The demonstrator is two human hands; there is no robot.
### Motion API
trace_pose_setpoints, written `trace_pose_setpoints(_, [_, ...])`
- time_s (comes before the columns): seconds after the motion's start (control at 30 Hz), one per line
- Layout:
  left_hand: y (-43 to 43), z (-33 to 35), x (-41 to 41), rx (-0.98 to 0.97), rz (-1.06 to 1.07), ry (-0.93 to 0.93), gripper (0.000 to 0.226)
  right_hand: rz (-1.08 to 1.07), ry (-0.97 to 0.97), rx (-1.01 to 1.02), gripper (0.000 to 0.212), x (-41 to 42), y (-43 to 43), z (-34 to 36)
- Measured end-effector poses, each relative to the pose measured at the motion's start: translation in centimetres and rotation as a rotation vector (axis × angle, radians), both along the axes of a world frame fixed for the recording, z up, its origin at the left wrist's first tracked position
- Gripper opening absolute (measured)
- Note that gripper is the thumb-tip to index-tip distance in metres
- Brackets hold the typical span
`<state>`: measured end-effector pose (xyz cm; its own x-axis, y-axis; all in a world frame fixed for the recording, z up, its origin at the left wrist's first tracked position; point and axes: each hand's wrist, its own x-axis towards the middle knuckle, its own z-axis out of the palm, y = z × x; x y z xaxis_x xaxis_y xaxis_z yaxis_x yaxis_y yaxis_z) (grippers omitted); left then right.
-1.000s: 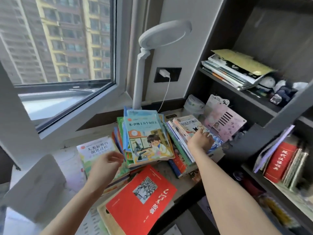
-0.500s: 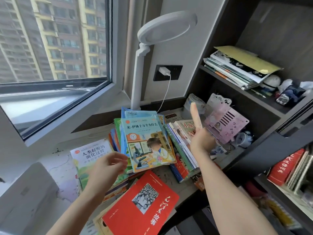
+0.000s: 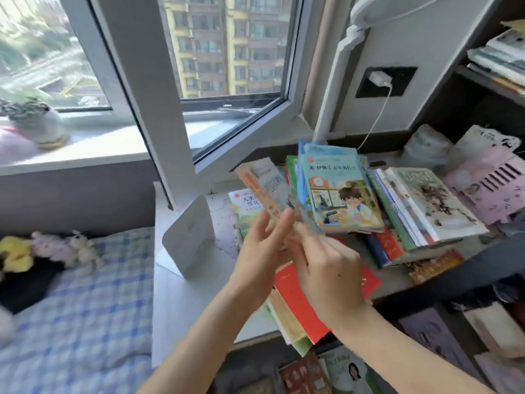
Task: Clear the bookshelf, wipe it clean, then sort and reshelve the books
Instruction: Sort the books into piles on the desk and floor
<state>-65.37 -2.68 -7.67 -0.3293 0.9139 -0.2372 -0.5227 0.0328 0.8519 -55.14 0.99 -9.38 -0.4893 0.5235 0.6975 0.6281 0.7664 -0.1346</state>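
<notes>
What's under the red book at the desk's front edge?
A few stacked books, cream and green edges showing below the red book. Their covers are hidden; the right hand blocks its upper part.

A white-framed window (image 3: 159,103) fills the upper left, a potted plant (image 3: 31,120) on its sill at far left. At upper right a white desk lamp (image 3: 331,89) stands beside a charger (image 3: 379,79) plugged into a black wall socket (image 3: 402,81). Plush toys (image 3: 61,248) lie on a blue checked bedsheet (image 3: 85,297), lower left.
</notes>
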Motion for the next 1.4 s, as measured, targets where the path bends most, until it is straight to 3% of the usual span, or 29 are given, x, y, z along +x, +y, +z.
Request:
trace_pose_setpoints(0.07, [-3.4,-2.2,-1.6,-0.077,0.138,0.02,0.014,0.124,-0.09,-0.129,0.042,-1.2,-2.5,-1.8])
trace_pose_setpoints(0.1, [-4.9,-3.4,-2.4,-0.127,0.184,0.013,0.012,0.19,-0.128,-0.224,0.038,-1.5,-3.3,-2.7])
trace_pose_setpoints(0.2, [-9.0,-7.5,-5.5,-0.281,0.176,-0.022,0.017,0.253,-0.178,-0.525,0.037,-1.7,-4.6,-4.7])
trace_pose_setpoints(0.37, [-12.8,-12.7,-9.7,-0.498,0.032,-0.01,0.026,0.171,-0.241,-0.674,0.027,-2.0,-3.8,-6.2])
trace_pose_setpoints(0.5, [-12.3,-15.7,-11.9,-0.623,0.004,-0.043,0.026,0.028,-0.243,-0.652,0.023,-1.6,-1.4,-5.6])
trace_pose_setpoints(0.6, [-10.5,-16.9,-11.9,-0.807,-0.021,0.13,0.019,-0.063,-0.2,-0.579,0.021,-0.3,1.3,-4.4])
trace_pose_setpoints(0.7, [-9.0,-17.2,-11.5,-0.981,0.105,0.274,0.013,-0.103,-0.149,-0.522,0.02,1.3,3.5,-3.2])
trace_pose_setpoints(0.8, [-7.9,-16.9,-11.1,-0.955,0.153,0.562,0.011,-0.196,-0.148,-0.532,0.025,2.6,5.6,-2.2])
trace_pose_setpoints(0.93, [-5.1,-14.5,-9.4,-0.841,0.051,0.784,0.035,-0.137,-0.144,-0.591,0.023,1.7,5.5,-2.2])
trace_pose_setpoints(1.0, [-3.5,-13.4,-8.6,-0.819,0.041,0.781,0.046,-0.04,-0.265,-0.639,0.022,-0.7,4.2,-3.5])
trace_pose_setpoints(1.23, [-4.0,-16.0,-8.7,-0.825,0.117,0.637,0.045,-0.233,-0.696,-0.861,0.101,-9.6,6.7,-13.4])
trace_pose_setpoints(1.3, [-5.5,-17.1,-9.2,-0.863,0.127,0.622,0.044,-0.286,-0.779,-0.833,0.104,-10.9,7.4,-15.5])
trace_pose_setpoints(1.4, [-7.2,-18.4,-10.2,-0.873,0.152,0.58,0.037,-0.313,-0.845,-0.729,0.091,-12.0,7.3,-17.2])
